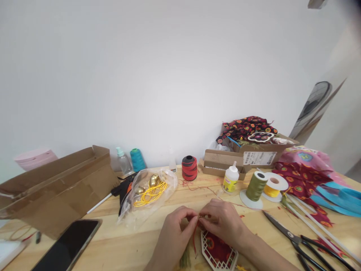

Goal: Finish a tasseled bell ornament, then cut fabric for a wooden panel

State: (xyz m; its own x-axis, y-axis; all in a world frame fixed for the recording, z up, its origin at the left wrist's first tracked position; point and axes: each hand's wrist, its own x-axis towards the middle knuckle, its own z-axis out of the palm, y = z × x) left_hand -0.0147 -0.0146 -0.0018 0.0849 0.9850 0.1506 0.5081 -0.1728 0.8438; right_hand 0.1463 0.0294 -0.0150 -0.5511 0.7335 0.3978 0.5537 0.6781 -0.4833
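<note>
My left hand (178, 229) is closed in a pinch on a thin red cord (194, 239). Right against it, my right hand (225, 224) pinches the same cord; the exact spot between the fingertips is too small to make out. Under my right hand lies a white lattice-framed ornament (203, 244) backed with dark red patterned fabric, its upper right part covered by the hand. An olive-green tassel (185, 259) hangs beside my left wrist, partly hidden. A red thread runs back from the hands to a red and black spool (189, 168).
To the left are a plastic bag with gold bells and yellow cord (150, 192), a glue gun (124, 192), a phone (69, 246) and a cardboard box (62, 188). On the right stand a glue bottle (230, 178), a green thread spool (256, 187) and black scissors (296, 239).
</note>
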